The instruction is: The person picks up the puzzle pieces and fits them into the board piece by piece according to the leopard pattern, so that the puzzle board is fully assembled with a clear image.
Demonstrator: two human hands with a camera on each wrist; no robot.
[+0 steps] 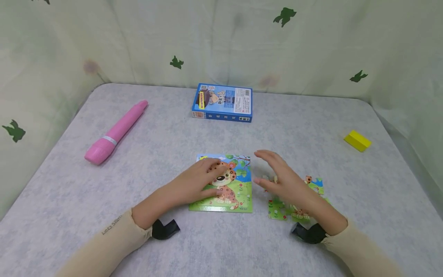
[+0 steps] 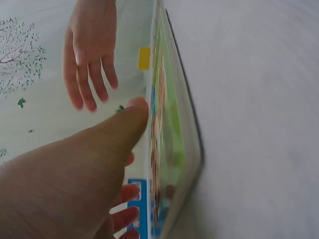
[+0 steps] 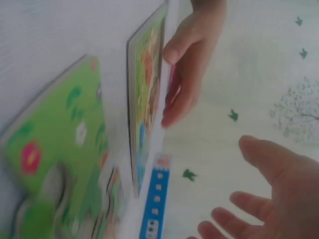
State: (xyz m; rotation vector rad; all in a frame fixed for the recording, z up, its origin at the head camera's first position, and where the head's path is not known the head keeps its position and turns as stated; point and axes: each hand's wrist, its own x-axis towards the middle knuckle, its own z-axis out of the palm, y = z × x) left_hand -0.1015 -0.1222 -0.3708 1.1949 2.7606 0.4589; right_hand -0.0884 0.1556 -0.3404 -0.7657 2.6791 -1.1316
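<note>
A square picture board with a spotted cartoon cub lies flat on the table. Over its left part is the left hand, fingers spread and relaxed, gripping nothing; whether it touches the board cannot be told. The right hand hovers between the board and several loose puzzle pieces, its fingers loosely bent and apart with nothing held. It partly hides those pieces. In the right wrist view a green piece with a pink flower lies near the camera.
A blue box lies at the back centre of the table. On the back left lies a pink microphone-shaped object, and a yellow block is at the right. A pale patterned curtain hangs behind.
</note>
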